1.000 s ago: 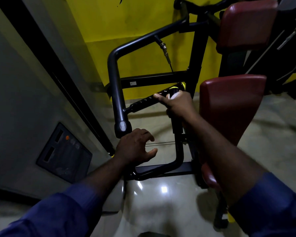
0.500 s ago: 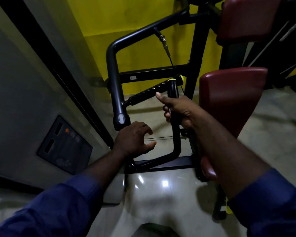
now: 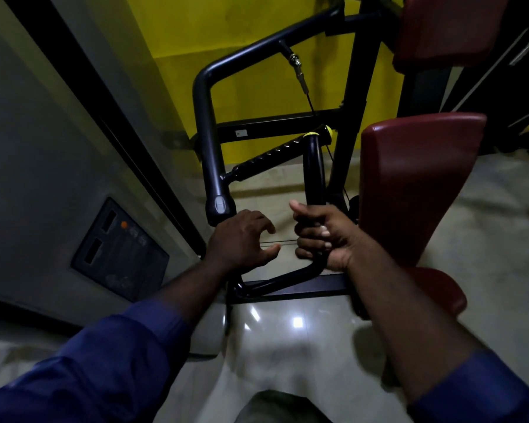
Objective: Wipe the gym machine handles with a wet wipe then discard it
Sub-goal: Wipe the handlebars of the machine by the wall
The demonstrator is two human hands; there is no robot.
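A yellow wall (image 3: pixel 257 71) stands at the back, its paint in two slightly different shades. To the left runs a grey wall (image 3: pixel 37 154) crossed by a slanting black strip (image 3: pixel 89 87), with a dark control panel (image 3: pixel 119 254) bearing a small orange dot set into it. The pale, glossy floor (image 3: pixel 486 239) shows bright light reflections (image 3: pixel 297 322). The room is dim.

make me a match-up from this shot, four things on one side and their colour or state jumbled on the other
Things:
1 right hand
2 left hand
3 nearer pad
4 wall

Colour or state:
a yellow
b dark red
c fingers loosely spread, holding nothing
d wrapped round the upright handle

Pairs: 1-d, 2-c, 3-b, 4-a
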